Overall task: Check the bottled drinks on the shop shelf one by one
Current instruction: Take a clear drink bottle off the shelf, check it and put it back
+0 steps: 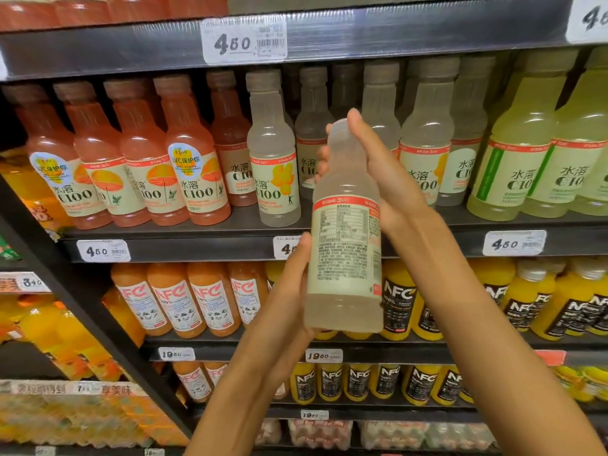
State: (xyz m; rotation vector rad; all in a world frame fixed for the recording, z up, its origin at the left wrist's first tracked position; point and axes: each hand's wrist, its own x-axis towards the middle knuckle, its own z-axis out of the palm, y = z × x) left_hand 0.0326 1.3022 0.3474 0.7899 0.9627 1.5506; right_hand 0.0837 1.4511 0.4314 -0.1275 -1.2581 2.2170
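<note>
Both hands are gripping one full, pale C100 lemon drink bottle (345,232): left hand (292,287) cupping its base, right hand (378,172) wrapping its neck; smooth plastic, fairly heavy, likely slippery.

A shop's drinks aisle: dark shelves (427,28) stacked with rows of juice bottles (194,179), and price tags (244,41) reading 4.50 and 19.80 clipped along the edges.

The pink and pale bottles (194,172) at nine o'clock read "水溶 C100", price tags (244,41) at twelve and on the shelf edge below read "4.50", orange bottles (210,301) read "NFC", and lower tags (324,356) read "19.80".
</note>
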